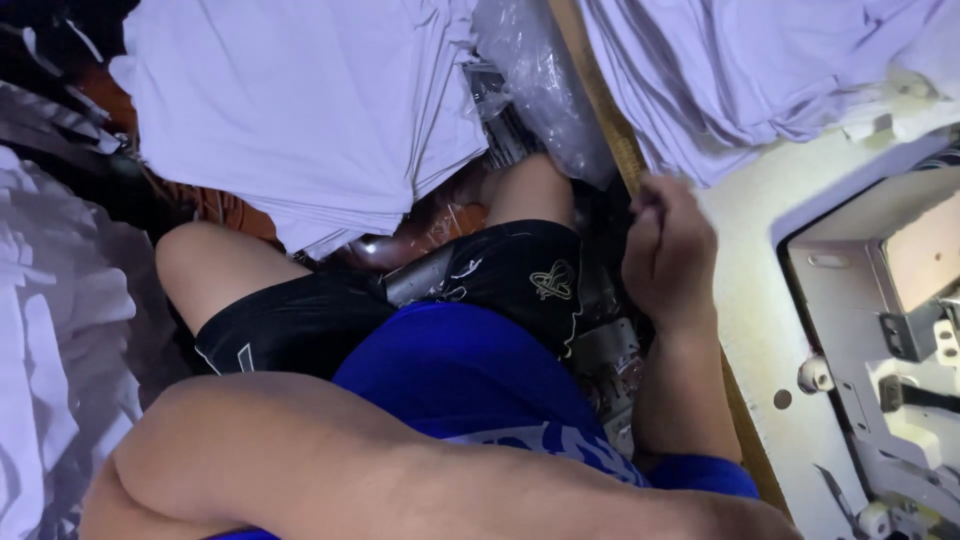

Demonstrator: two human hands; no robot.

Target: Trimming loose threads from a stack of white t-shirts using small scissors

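- Resting at the wooden tabletop edge [612, 130], the right hand [668, 255] is seen with fingers [648, 205] curled together, seemingly pinching something too small to tell.
- White fabric [720, 80] is piled just beyond the fingers, within reach.
- The left hand is out of view; only its forearm [350, 470] crosses the lap.

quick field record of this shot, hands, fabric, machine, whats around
view: head camera looking down at a seated person's lap
right hand: loosely closed at the wooden table edge; whether it holds anything cannot be told
left hand: out of view; only the left arm crosses the foreground
fabric: white stack above the knees, another pile on the table
machine: white sewing machine at right
other: clear plastic wrap between the piles
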